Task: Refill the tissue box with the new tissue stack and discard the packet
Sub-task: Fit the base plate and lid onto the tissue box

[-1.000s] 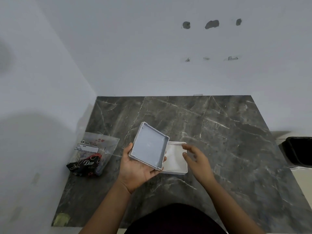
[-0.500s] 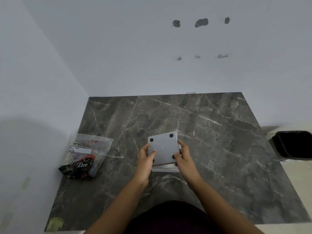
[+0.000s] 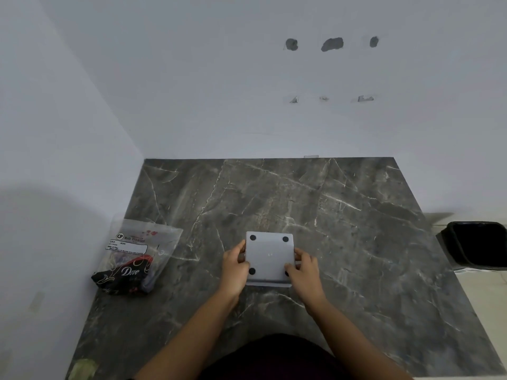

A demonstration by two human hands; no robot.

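Observation:
A square grey tissue box (image 3: 269, 257) lies upside down on the dark marble counter (image 3: 343, 215), its base plate with black round feet facing up. My left hand (image 3: 234, 266) grips its left side and my right hand (image 3: 303, 267) grips its right side, thumbs on the base. The tissues inside are hidden. A clear plastic tissue packet (image 3: 137, 255) with printed label and a black-and-red Dove wrapper inside lies at the counter's left, against the wall.
A black bin (image 3: 477, 245) stands off the counter's right edge on a pale floor. White walls close the back and left sides. A yellowish scrap (image 3: 82, 368) sits at the counter's near left corner.
The base plate, held tilted in my left hand a second ago, now lies flat over the box. Both hands have closed on the box's sides and squared it.

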